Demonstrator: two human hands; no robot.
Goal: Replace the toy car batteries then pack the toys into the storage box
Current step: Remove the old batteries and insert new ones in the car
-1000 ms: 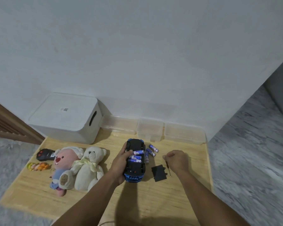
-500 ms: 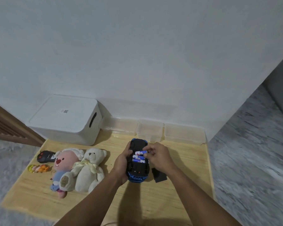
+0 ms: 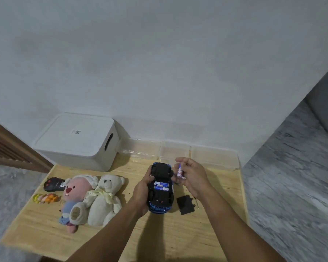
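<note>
Left hand [image 3: 142, 191] grips the upturned blue toy car [image 3: 161, 188] by its side, fingers curled over the far edge, holding it on the wooden table [image 3: 206, 233]. Two batteries [image 3: 161, 186] lie side by side in the car's open underside. Just right of the car, the right hand [image 3: 192, 175] is raised, pinching one battery [image 3: 179, 172] (blurred, so its label is unreadable) between thumb and fingers. A black cover [image 3: 185, 204] lies on the table by the car's near right corner. Left of the car lie a cream teddy bear [image 3: 105, 200] and a pink plush [image 3: 75, 195], touching. The white storage box [image 3: 78, 141] sits lidded at the far left corner.
</note>
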